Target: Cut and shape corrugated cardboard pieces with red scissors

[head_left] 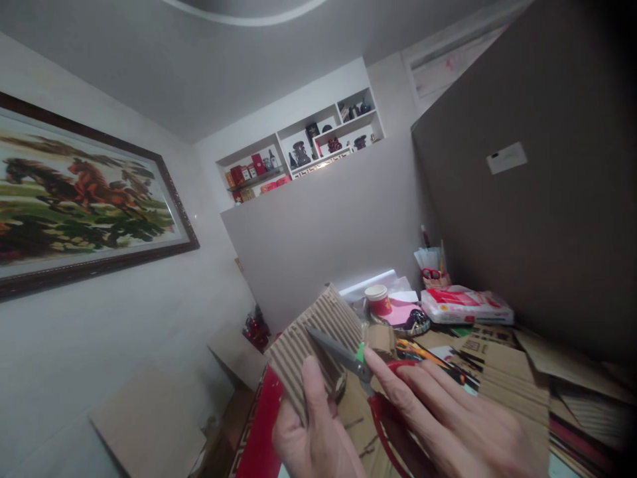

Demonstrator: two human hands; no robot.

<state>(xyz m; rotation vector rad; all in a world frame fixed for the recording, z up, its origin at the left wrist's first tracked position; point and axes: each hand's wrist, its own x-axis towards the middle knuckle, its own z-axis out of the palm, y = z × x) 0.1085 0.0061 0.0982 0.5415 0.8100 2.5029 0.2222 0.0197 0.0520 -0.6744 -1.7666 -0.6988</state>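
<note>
My left hand grips a piece of ribbed corrugated cardboard, thumb pressed on its front face, holding it up above the table. My right hand is closed on a pair of red-handled scissors; their grey blades lie across the cardboard, pointing up and left. The scissor handles loop under my right fingers.
The table has a red edge and is strewn with cardboard sheets, a red paper cup, a red-and-white packet and a pen holder. A big cardboard panel stands at the right. A horse painting hangs on the left wall, and shelves sit at the back.
</note>
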